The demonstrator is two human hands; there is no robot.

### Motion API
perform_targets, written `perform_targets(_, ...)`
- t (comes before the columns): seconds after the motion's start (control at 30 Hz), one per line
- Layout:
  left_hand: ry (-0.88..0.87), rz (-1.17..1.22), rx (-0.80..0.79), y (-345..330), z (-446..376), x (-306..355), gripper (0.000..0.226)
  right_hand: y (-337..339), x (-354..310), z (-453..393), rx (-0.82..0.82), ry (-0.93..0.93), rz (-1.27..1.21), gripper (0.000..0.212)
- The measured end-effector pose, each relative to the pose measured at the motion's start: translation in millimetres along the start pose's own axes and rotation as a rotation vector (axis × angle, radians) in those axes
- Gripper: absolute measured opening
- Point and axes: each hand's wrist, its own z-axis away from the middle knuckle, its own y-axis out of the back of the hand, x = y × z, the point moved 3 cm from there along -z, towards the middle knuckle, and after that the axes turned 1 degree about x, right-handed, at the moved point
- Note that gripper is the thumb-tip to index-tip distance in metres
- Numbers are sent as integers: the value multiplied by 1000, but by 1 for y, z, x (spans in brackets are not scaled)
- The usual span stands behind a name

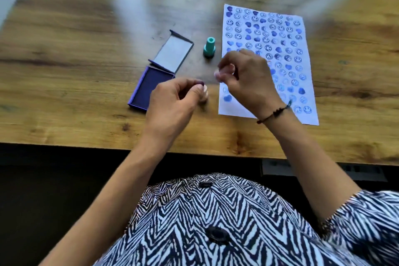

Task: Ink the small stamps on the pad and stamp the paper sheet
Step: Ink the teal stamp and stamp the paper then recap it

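A white paper sheet (287, 54) covered in blue smiley and heart prints lies right of centre. The open purple ink pad (149, 87) sits to its left, with its lid (173, 52) folded back. A teal stamp (209, 46) stands upright between the lid and the sheet. My left hand (172, 101) pinches a small pale stamp (204, 96) just right of the pad, its base at the table. My right hand (248, 80) hovers over the sheet's left edge, fingers curled around something pale and blurred; I cannot tell what it is.
Everything rests on a wooden table (75, 71) whose near edge runs just in front of my body. A dark cord bracelet (274, 113) circles my right wrist. My striped shirt fills the bottom of the view.
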Motion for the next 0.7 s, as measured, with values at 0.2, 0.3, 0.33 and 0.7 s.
perform_targets(0.2, 45, 111, 125, 27, 6, -7, 14, -30, -2, -17, -204, 140, 275, 17)
perform_targets(0.3, 70, 169, 134, 28, 11, -12, 16, -19, -2, -28, -344, 151, 254, 25)
perform_targets(0.33, 74, 184, 135, 27, 13, -14, 17, -12, -3, -38, -324, 145, 252, 28)
perform_targets(0.7, 66, 370, 246, 44, 19, -26, 16, -28, -31, -78, -198, 84, 22, 16)
